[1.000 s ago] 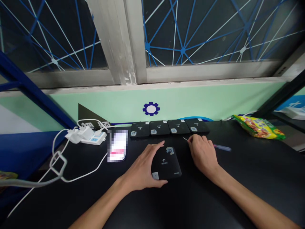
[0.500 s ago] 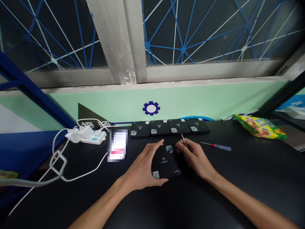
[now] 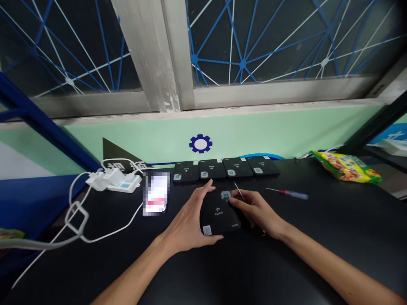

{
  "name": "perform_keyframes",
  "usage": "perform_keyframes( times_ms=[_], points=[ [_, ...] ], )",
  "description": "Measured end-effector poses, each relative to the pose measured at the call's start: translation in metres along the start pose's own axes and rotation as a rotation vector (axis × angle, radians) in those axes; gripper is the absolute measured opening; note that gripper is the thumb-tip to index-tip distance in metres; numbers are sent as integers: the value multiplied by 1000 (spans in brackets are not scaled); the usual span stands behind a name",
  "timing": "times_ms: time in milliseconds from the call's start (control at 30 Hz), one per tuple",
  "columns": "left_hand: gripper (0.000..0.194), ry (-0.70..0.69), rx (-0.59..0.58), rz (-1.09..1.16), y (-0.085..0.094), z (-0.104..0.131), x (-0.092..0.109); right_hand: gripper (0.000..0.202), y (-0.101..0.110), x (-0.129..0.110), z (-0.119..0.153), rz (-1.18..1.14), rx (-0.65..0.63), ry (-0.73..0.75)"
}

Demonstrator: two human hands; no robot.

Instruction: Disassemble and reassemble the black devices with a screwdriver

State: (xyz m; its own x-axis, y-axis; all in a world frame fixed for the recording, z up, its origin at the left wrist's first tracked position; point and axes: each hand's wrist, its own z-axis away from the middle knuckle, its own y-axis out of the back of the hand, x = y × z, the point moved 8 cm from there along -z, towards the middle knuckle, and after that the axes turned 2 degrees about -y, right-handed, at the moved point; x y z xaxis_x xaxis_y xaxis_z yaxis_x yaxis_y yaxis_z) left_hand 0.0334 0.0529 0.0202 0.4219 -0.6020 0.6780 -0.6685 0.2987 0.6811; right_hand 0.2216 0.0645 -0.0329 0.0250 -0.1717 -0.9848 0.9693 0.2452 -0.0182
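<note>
A flat black square device point(image 3: 219, 218) with pale printing, a grey sticker and a small code label lies in front of me on the black table. My left hand point(image 3: 189, 224) grips it from the left, thumb at the near edge and fingers at the far edge. My right hand point(image 3: 256, 209) is closed around a screwdriver point(image 3: 239, 190); its thin metal shaft points up and left from the fingers, and a bit of yellow shows below the palm. The right fingertips touch the device's far right corner, beside the sticker. Most of the screwdriver's handle is hidden in the hand.
Several similar black devices point(image 3: 212, 169) stand in a row along the wall. A second screwdriver point(image 3: 295, 195) with a clear blue-and-red handle lies to the right, a colourful snack bag point(image 3: 348, 166) farther off. Left are a phone point(image 3: 156, 192) and a white power strip point(image 3: 127, 184) with cables.
My right hand has moved slightly left, and its fingertips have come onto the device's corner. The screwdriver's shaft has shifted left and tilted more. My left hand keeps its grip on the device.
</note>
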Motion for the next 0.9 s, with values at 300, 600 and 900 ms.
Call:
perform_keyframes(
  times_ms=[300, 600, 900],
  points=[
    [73, 73, 252, 86, 24, -1, -13, 47, 1, -3, 1, 10, 8, -12],
    [95, -42, 110, -76, 23, -5, 2, 46, 3, 0, 1, -7, 52, -11],
    [111, -9, 43, -88, 4, -3, 3, 41, 5, -4, 4, -116, 84, 11]
  ],
)
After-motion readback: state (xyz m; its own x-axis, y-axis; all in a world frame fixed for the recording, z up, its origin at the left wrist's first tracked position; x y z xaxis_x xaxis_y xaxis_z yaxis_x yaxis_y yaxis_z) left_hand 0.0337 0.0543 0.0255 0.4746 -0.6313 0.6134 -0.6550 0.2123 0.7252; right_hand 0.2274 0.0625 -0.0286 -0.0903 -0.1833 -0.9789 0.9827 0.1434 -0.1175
